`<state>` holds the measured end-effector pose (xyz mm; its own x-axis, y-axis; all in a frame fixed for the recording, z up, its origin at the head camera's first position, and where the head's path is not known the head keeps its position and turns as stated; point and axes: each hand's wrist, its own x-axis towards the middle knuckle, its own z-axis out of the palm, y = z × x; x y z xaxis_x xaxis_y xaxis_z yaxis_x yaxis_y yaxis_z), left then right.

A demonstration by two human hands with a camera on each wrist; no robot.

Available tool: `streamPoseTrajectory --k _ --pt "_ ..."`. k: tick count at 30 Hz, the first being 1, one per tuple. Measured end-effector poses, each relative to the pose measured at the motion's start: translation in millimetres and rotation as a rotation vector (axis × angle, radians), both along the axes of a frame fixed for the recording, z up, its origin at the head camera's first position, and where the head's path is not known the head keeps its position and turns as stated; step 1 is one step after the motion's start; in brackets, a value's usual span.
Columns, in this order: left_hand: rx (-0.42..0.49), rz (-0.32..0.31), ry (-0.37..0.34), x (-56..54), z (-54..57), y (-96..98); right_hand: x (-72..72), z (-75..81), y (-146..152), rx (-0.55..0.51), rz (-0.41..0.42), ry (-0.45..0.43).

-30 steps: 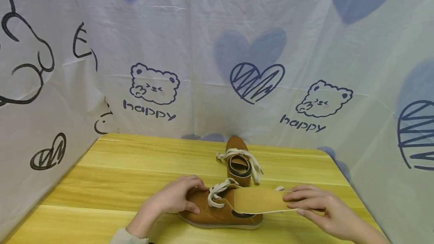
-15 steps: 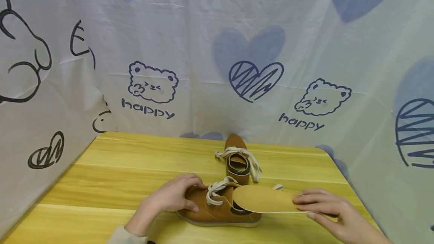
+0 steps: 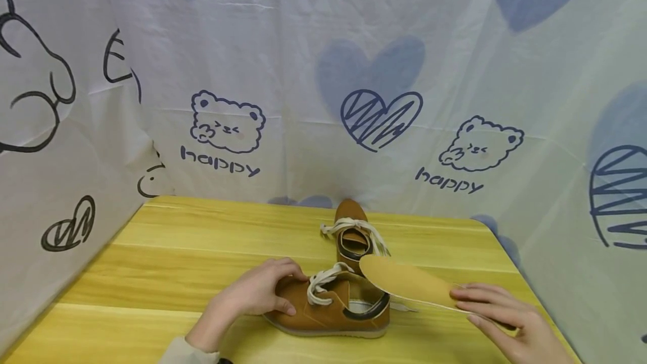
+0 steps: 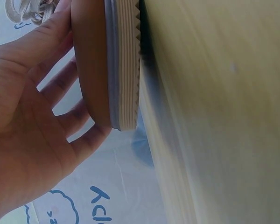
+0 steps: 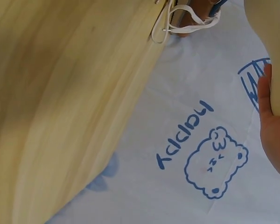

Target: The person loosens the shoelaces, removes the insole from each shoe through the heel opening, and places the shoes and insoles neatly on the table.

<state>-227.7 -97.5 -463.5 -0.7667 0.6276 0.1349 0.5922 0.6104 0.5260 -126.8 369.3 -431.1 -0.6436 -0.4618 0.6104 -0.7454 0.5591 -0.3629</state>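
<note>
A brown lace-up shoe (image 3: 323, 313) lies on its sole near the table's front, toe to the left, its pale inside visible at the heel opening. My left hand (image 3: 258, 291) grips its toe, thumb on the near side and fingers over the far side; the left wrist view shows that hand (image 4: 42, 98) around the toe (image 4: 91, 70). To the right, my right hand (image 3: 505, 313) pinches one end of a tan insole (image 3: 409, 282). The insole's free end hangs in the air above the shoe's heel, outside the shoe. Only part of the right hand (image 5: 275, 130) shows in the right wrist view.
A second brown shoe (image 3: 351, 235) with loose white laces stands behind the first, toe to the back. The wood-grain table (image 3: 202, 240) meets a printed white curtain (image 3: 303, 72) at the back and left.
My right hand has drawn the insole rightward and up out of the shoe's opening, uncovering the shoe's inside. My left hand stays on the toe.
</note>
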Motion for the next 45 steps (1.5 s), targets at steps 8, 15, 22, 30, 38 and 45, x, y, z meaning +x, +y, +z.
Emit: streamPoseTrajectory --k 8,15,22,30,38,45 --pt "0.002 -0.002 0.011 1.0 -0.2 -0.3 -8.1 -8.2 -17.4 -0.112 -0.187 0.095" --pt "0.003 -0.007 0.011 -0.1 -1.4 -0.1 -25.2 -11.0 -25.4 -0.134 -0.334 0.129" --pt "0.001 -0.005 0.008 -0.5 -1.7 0.3 -51.9 -22.9 -22.1 -0.11 -0.419 0.226" --pt "0.003 -0.003 -0.003 0.5 -1.9 1.1 -79.0 -40.3 -10.0 -0.059 -0.516 0.176" --pt "0.004 0.0 0.001 0.1 -1.7 0.0 -96.3 -53.7 2.2 -0.034 -0.561 0.062" --pt "-0.001 0.002 0.006 0.1 -0.9 -0.9 -104.7 -58.5 7.2 -0.028 -0.606 0.003"
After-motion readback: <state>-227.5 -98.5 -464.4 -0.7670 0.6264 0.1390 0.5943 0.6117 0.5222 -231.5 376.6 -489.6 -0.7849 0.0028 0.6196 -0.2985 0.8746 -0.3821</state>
